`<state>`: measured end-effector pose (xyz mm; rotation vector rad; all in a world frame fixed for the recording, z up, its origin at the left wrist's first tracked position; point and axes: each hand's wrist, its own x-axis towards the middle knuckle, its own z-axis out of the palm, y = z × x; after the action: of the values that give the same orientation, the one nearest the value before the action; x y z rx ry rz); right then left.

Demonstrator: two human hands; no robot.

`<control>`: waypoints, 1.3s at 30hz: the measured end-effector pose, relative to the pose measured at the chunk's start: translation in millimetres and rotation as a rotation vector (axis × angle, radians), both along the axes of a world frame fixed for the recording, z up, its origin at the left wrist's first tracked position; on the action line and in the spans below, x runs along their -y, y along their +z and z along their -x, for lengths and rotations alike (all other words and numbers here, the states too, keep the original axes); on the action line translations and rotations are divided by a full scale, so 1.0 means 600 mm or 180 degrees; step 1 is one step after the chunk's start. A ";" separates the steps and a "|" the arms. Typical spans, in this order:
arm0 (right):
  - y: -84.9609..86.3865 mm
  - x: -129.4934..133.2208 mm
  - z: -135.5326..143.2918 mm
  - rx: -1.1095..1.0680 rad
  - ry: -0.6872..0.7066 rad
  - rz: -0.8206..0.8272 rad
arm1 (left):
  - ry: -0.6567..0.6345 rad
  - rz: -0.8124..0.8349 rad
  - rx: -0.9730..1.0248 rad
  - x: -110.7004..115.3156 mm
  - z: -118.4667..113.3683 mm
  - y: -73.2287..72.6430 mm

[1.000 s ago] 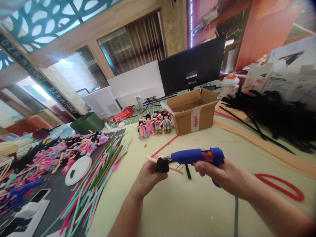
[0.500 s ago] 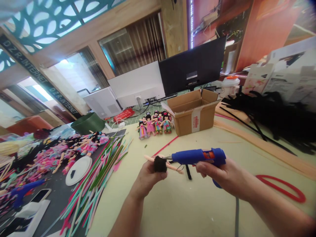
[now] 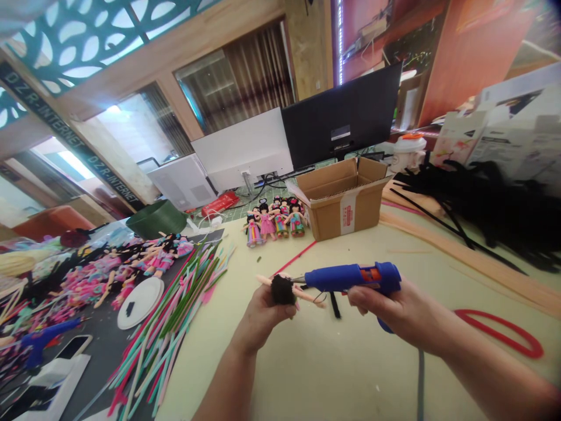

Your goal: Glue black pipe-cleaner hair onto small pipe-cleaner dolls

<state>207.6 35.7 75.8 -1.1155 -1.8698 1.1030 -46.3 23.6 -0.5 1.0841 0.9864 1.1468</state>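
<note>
A small doll with a fuzzy black head (image 3: 283, 289) and thin peach arms is pinched in my left hand (image 3: 262, 318), near the middle of the view. My right hand (image 3: 385, 307) is wrapped round a blue glue gun (image 3: 335, 278), which points left. Its metal nozzle is at the right side of the doll's black head; whether they touch is hard to tell. A short black strip (image 3: 335, 305) lies on the pale table (image 3: 324, 368) below the glue gun. My left fingertips are partly hidden behind the doll.
Several finished dolls (image 3: 267, 224) stand beside an open cardboard box (image 3: 346, 204). Coloured pipe cleaners (image 3: 175, 321), a white lid (image 3: 140, 303) and another blue glue gun (image 3: 46, 339) lie left. Black strips (image 3: 491, 210) and a red loop (image 3: 499, 333) are right.
The doll's head has tilted and shifted very slightly left in my left hand, and a bit of pink now shows below it. The glue gun has stayed almost still.
</note>
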 end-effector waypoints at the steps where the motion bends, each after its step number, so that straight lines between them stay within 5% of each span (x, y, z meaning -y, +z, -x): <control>1: 0.000 0.000 0.000 0.0002 -0.0011 0.0001 | 0.0003 0.0004 0.0005 0.000 0.000 -0.001; 39: 0.006 0.008 0.015 0.0025 -0.0060 0.0041 | -0.0358 0.0210 0.0826 0.009 -0.032 0.009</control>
<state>198.3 30.7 79.1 -1.1442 -1.8570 1.1031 -26.9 18.4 5.1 0.9005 0.7458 1.1227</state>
